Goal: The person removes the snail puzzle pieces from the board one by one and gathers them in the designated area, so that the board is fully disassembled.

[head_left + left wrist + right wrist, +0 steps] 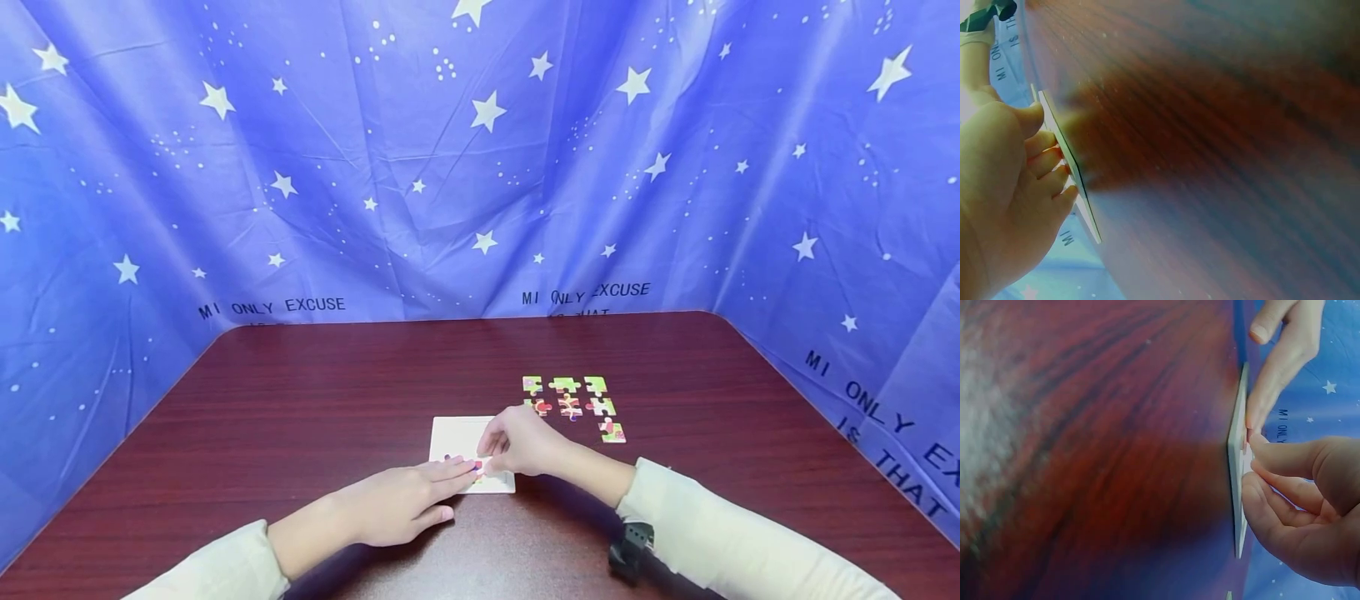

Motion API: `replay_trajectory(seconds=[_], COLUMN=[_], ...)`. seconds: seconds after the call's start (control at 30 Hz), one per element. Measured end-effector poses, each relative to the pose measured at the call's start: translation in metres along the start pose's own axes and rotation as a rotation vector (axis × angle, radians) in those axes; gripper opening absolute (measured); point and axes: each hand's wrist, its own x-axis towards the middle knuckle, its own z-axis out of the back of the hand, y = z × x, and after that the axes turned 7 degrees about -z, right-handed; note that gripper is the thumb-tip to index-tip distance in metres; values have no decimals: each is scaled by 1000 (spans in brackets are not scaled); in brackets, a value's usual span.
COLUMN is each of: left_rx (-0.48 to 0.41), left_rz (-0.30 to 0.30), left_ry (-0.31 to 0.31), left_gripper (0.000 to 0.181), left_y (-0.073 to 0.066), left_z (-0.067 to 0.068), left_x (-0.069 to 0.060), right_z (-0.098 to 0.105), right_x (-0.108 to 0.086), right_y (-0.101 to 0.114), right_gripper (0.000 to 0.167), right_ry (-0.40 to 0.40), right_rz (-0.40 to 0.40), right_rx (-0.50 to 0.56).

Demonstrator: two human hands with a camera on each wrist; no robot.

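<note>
A white puzzle board (453,433) lies on the table near its front, with a few coloured puzzle pieces on its lower part, mostly covered by the hands. The left hand (401,500) lies flat with straight fingers across the board's lower left, its fingertips resting on the pieces. From the right, the right hand (525,442) pinches a small puzzle piece (481,467) between thumb and fingers, close to the left fingertips. In the right wrist view, the thumb and bent fingers of that hand meet at the board's surface (1235,487); the piece is largely hidden there.
Several loose puzzle pieces (565,384), green, red and yellow, lie in spaced rows on the table behind and right of the board. The dark red wooden table (337,375) is enclosed by a blue star-patterned cloth (420,125). A black wrist strap (632,550) sits at the right sleeve.
</note>
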Motion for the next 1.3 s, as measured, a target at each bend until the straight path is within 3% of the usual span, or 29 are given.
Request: replay_trajectory(seconds=[0.37,0.73,1.03,1.3], left_rx=[-17,32,33,47], left_rz=[23,-13,-1,-7], left_ry=[4,-28,-40,-38], left_gripper=[48,47,44,44], left_y=[-1,7,5,5], left_z=[4,3,2,2], left_x=[-4,-27,-26,-25], right_z=[-8,-6,-8,-10], right_x=[0,1,0,4], right_y=[2,3,9,16], right_gripper=[8,7,6,12], right_ry=[-60,-29,-36,-27], right_rz=[72,47,11,-78], right_rx=[-76,-66,-48,-41])
